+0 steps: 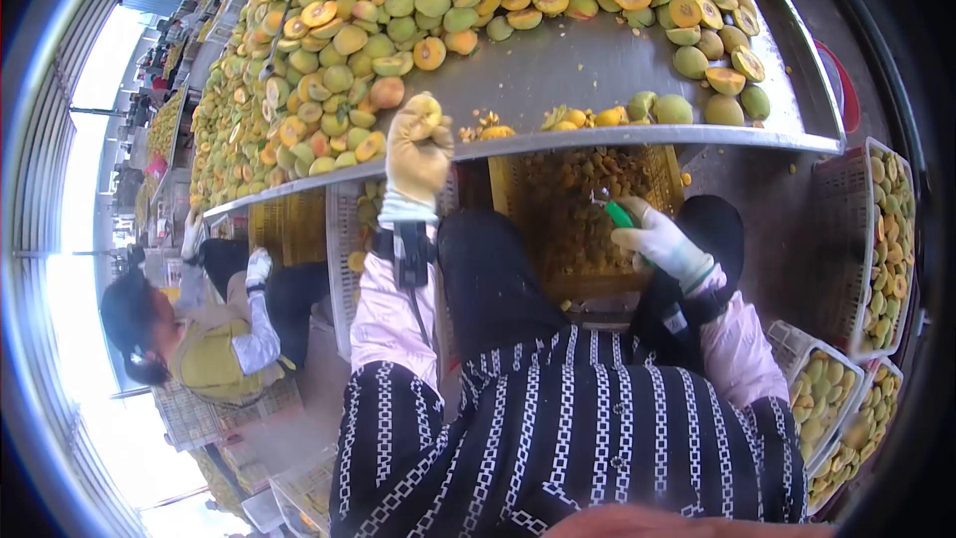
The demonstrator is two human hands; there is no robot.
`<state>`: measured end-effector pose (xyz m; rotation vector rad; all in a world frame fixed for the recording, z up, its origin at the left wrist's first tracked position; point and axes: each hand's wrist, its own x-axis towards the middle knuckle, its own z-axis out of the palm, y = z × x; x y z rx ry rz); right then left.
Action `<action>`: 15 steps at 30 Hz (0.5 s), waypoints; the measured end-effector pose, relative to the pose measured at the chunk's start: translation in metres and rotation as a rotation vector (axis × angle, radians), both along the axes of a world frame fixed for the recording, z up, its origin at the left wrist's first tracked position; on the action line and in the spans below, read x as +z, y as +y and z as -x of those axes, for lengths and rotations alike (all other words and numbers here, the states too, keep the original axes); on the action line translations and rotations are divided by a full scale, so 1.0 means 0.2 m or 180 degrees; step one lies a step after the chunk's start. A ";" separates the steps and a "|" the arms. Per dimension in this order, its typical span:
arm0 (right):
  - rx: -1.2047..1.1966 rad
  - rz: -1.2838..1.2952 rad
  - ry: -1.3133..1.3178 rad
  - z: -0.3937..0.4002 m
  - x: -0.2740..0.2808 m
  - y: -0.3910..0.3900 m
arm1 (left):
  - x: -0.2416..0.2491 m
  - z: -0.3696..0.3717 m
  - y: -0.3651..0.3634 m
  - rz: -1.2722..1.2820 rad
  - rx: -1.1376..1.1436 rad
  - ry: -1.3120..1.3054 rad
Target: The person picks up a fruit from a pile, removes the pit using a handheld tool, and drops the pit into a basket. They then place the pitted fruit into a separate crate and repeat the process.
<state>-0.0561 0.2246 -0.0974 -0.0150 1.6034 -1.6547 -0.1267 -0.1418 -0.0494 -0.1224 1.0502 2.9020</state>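
Note:
My left hand, in a tan-stained glove, is raised at the edge of the metal table. Its fingers curl around a yellow peach half, partly hidden by the glove. My right hand, in a pale glove, grips a green-handled pitting tool. The tool's small metal head points up and left, above a yellow crate of pits and scraps. Beyond the left hand, halved peaches are heaped on the metal table. Fruit scraps lie along its near edge.
A raised rim runs along the table front. Crates of peaches stand at right, including a tall white crate and a lower one. Another white crate stands by my left leg. A co-worker sits at left.

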 end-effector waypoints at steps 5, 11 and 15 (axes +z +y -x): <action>-0.0026 0.0236 0.0861 -0.09 -0.10 0.00 | 0.12 -0.45 0.39 -0.1194 0.0108 -0.0111; -0.0654 0.0341 0.0599 -0.37 0.23 -0.03 | 0.21 -0.76 0.71 -0.1764 0.0007 -0.0418; -0.0869 0.0611 0.0855 -0.50 0.32 -0.03 | 0.25 -0.83 0.84 -0.1384 -0.0012 -0.0157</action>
